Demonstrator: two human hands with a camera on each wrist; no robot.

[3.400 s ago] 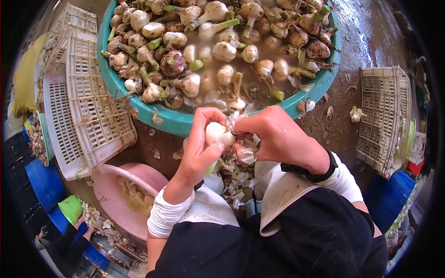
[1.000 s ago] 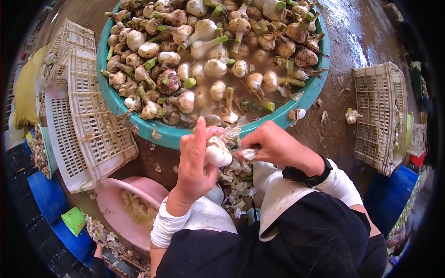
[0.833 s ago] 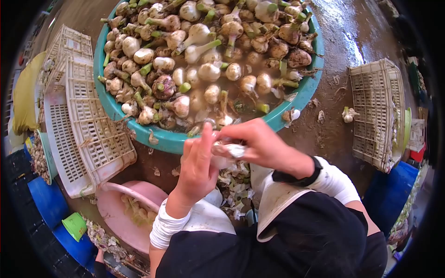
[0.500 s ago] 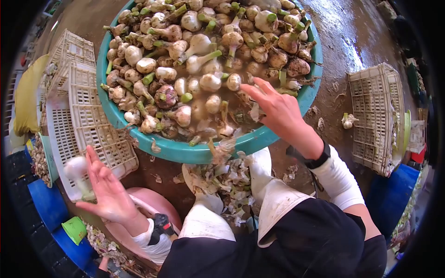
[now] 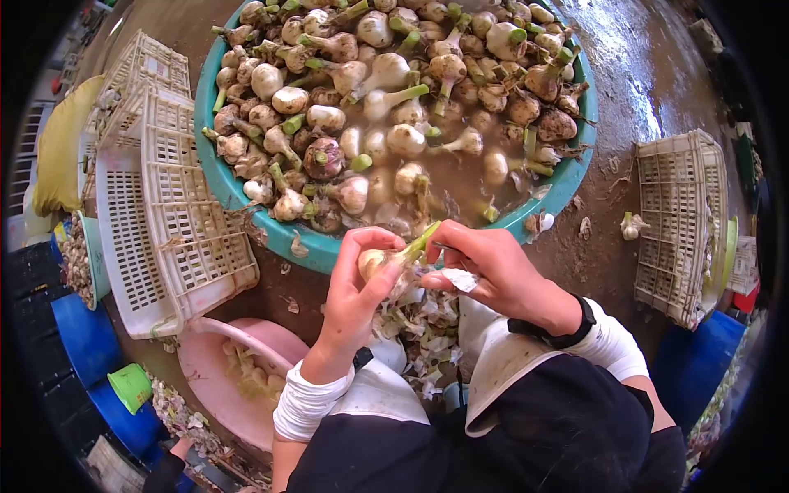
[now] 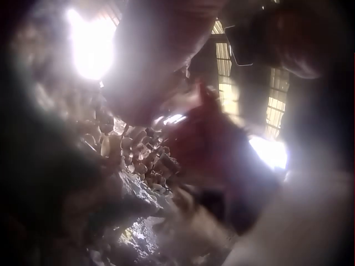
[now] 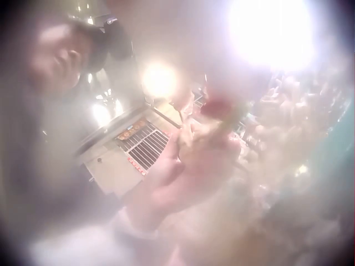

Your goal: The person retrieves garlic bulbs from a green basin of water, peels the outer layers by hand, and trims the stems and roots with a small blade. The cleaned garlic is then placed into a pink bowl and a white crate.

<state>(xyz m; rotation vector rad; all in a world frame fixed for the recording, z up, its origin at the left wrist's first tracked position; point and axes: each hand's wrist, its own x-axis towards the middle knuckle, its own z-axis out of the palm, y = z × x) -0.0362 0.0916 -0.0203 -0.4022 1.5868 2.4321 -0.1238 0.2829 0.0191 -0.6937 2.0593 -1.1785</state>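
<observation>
In the head view my left hand [image 5: 347,300] holds an unpeeled garlic bulb [image 5: 373,262] with its green stem [image 5: 422,242] pointing up to the right. My right hand [image 5: 514,275] is right at the stem. Its curled fingers grip what looks like a small knife [image 5: 445,247], mostly hidden, and a white flake of garlic skin [image 5: 462,280] sticks to them. Just beyond both hands stands a teal tub [image 5: 316,253] of muddy water heaped with garlic bulbs [image 5: 407,140]. Both wrist views are hazy and glare-washed, showing little of the bulb.
White plastic crates [image 5: 197,222] stand at the left, and another crate [image 5: 682,226] at the right. A pink basin [image 5: 209,361] is beside the left forearm. Peelings [image 5: 423,329] pile up between the white boots. A loose garlic bulb [image 5: 632,226] lies on the wet floor.
A white bulb left my left hand toward the left while my right hand reached into the tub. Both hands are now together again, with a different, stemmed garlic bulb in the left.
</observation>
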